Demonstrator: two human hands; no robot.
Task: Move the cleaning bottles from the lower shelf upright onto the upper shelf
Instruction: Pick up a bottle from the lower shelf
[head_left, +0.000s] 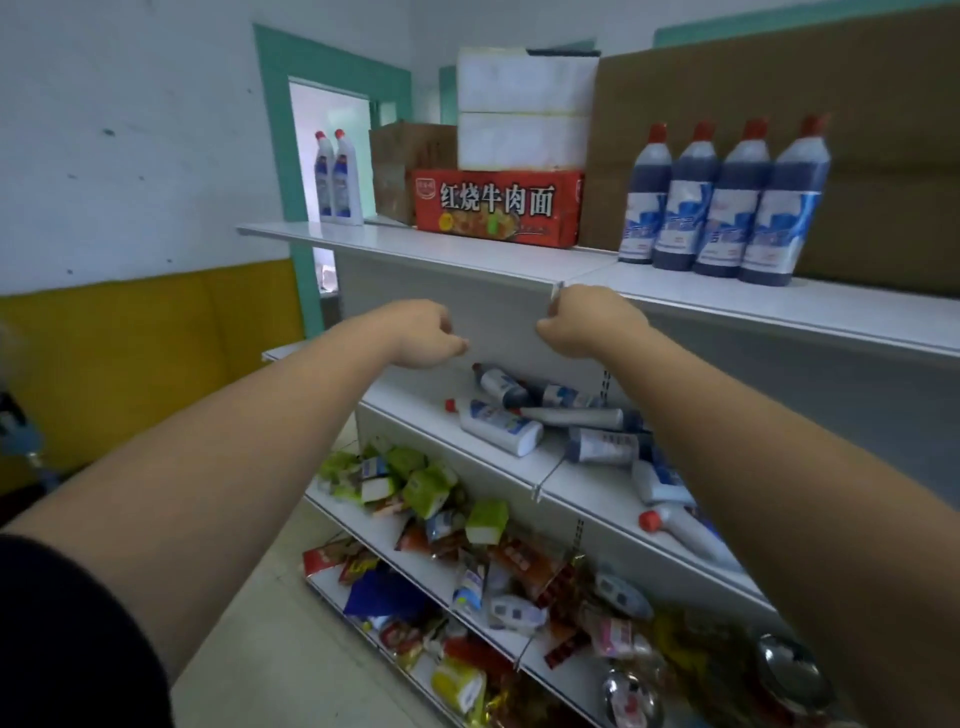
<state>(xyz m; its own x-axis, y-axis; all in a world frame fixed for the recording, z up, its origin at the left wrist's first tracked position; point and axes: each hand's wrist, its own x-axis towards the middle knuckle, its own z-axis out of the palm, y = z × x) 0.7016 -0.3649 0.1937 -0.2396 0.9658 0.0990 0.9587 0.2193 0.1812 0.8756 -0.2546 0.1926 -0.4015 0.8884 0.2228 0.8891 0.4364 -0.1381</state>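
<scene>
Several cleaning bottles lie on their sides on the lower shelf (457, 436): a white one with a red cap (498, 423), dark blue ones (605, 447) behind it, another white one (685, 532) further right. On the upper shelf (467, 254) several dark blue bottles (722, 208) stand upright at the right and two white bottles (338, 179) at the left. My left hand (423, 335) and my right hand (587, 322) hover in front of the upper shelf's edge, above the lying bottles. Both have curled fingers and hold nothing.
A red noodle carton (498, 208), brown boxes (410, 166) and white boxes (524, 109) stand on the upper shelf, with large cardboard (857, 130) behind the blue bottles. Lower shelves hold snack packets (441, 499) and metal ladles (789, 670). A teal doorway (280, 156) is at left.
</scene>
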